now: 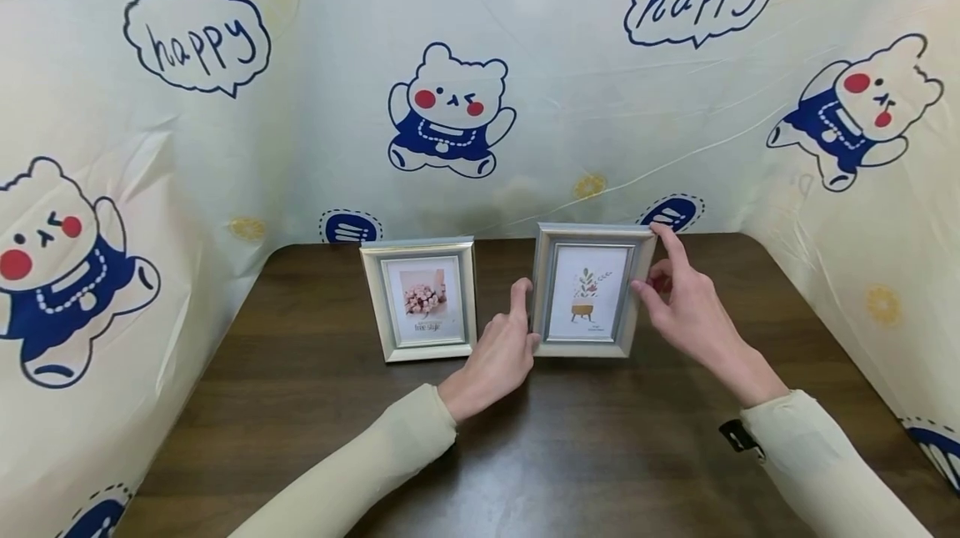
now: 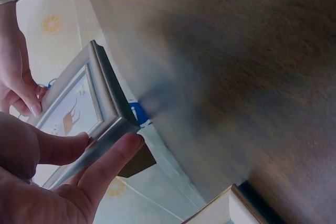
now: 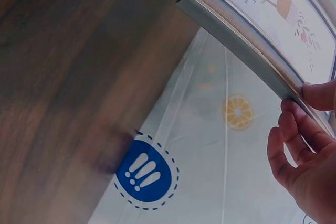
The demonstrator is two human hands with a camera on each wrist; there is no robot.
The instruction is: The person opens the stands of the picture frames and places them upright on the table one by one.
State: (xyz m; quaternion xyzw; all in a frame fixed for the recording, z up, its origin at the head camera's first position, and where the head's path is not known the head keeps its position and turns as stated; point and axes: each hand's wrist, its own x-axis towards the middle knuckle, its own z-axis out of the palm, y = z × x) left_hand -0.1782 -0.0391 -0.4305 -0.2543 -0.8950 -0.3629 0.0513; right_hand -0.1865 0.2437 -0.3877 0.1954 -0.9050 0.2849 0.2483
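Note:
A silver-grey picture frame [image 1: 585,349] with a drawing of a plant in a brown pot stands at the right, tilted slightly back. My left hand [image 1: 498,359] holds its left edge; in the left wrist view the thumb [image 2: 65,148] lies at the front border and the index finger [image 2: 113,166] along the side. The right edge is pinched by my right hand [image 1: 693,313], its index finger reaching the top corner. In the right wrist view, that thumb [image 3: 320,96] presses the front, while the other fingers sit at the side and behind.
Left of my left hand stands a second, cream-and-silver picture frame [image 1: 430,352] with a pink flower picture. Both are on a dark wooden table [image 1: 315,429]. A pale cloth [image 1: 337,87] printed with bears and "happy" bubbles encloses the table's back and sides.

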